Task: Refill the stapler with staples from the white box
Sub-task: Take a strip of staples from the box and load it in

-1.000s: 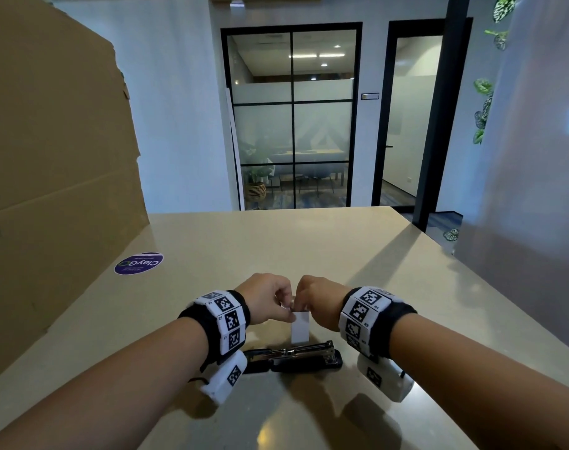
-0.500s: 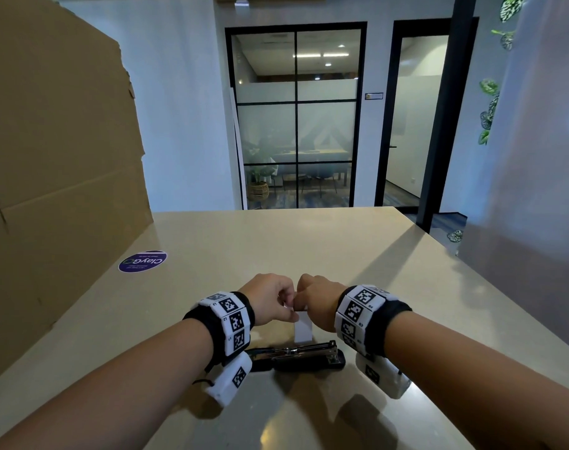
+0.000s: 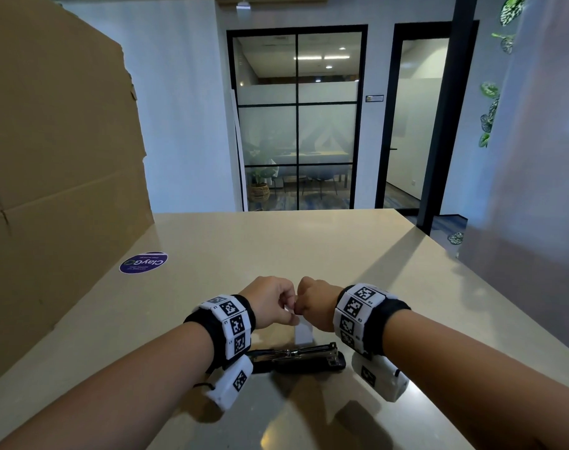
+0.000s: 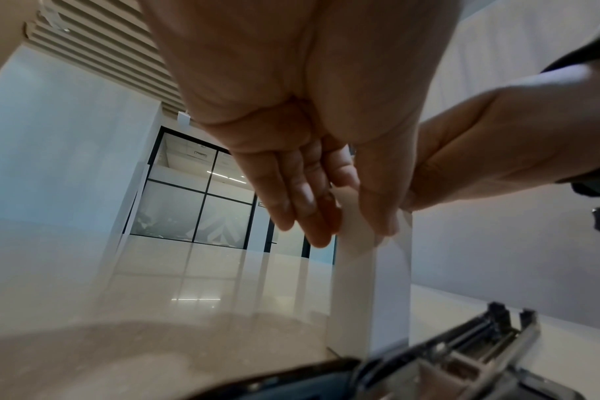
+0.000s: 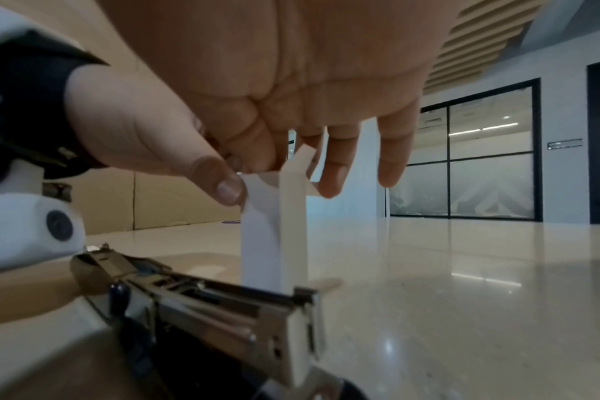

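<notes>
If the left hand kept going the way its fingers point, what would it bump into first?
Probably the white box. The left hand already pinches its top, fingers pointing down along it toward the table. The open stapler lies nearer the wrist; depth is unclear.

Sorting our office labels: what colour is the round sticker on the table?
Dark purple with white lettering, the round sticker; clearest in the head view.

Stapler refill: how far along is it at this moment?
Done: the stapler lies opened on the table, its metal channel exposed. In hand: the left hand and right hand hold the upright white box, working its top flaps. Left: take out staples, load, close.
</notes>
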### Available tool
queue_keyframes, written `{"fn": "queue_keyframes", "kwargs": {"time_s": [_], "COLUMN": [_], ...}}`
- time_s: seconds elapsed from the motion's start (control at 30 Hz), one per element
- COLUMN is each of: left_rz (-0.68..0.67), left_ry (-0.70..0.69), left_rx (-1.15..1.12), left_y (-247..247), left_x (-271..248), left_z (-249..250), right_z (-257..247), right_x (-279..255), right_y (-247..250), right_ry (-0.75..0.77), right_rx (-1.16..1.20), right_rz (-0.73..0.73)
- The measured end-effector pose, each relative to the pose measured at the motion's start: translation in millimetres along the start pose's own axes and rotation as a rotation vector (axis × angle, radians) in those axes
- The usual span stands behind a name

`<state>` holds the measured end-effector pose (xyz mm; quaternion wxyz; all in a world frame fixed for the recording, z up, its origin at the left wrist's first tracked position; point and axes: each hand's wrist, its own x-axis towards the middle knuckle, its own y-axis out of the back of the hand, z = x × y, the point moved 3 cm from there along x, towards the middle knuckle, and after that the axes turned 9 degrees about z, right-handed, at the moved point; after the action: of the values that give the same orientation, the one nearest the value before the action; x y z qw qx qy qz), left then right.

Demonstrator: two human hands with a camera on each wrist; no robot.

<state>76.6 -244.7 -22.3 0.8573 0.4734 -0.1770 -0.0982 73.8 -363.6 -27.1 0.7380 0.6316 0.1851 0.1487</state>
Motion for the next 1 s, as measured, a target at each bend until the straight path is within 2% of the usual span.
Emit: {"fn": "queue_keyframes", "kwargs": {"time_s": [0.07, 0.3, 0.47, 0.67, 0.8, 0.9, 1.0], "left_rz": [0.0, 0.005, 0.015, 0.005, 0.011, 0.012, 0.007], "left_ry": [0.001, -0.006, -0.02, -0.024, -0.026, -0.019, -0.021], "left_rx": [-0.002, 0.018, 0.007, 0.017, 0.018, 0.023, 0.03], "left_y": [0.0, 0.8, 1.0, 1.8, 1.2, 1.0, 1.5], "left_x": [-0.4, -0.3, -0.2, -0.6, -0.9, -1.3, -1.7], "left_z": [0.1, 0.3, 0.8, 0.5, 0.2, -0.6, 0.1], "right_z": [0.0, 3.7, 8.6, 24.0, 31.9, 32.9, 33.0], "right_x": [-1.3, -4.3, -8.2, -10.4, -12.2, -16.1, -20.8], "right_y": [1.3, 10.7, 16.0, 23.5, 23.6, 24.3, 27.5], "right_ry": [-0.005, -0.063, -0.078, -0.181, -0.255, -0.353, -0.437], "right_rx": [0.023, 0.341, 0.435, 0.769, 1.026, 1.243, 1.235], "right_rz": [0.013, 0.187, 0.288, 0.428, 0.581, 0.564, 0.481]}}
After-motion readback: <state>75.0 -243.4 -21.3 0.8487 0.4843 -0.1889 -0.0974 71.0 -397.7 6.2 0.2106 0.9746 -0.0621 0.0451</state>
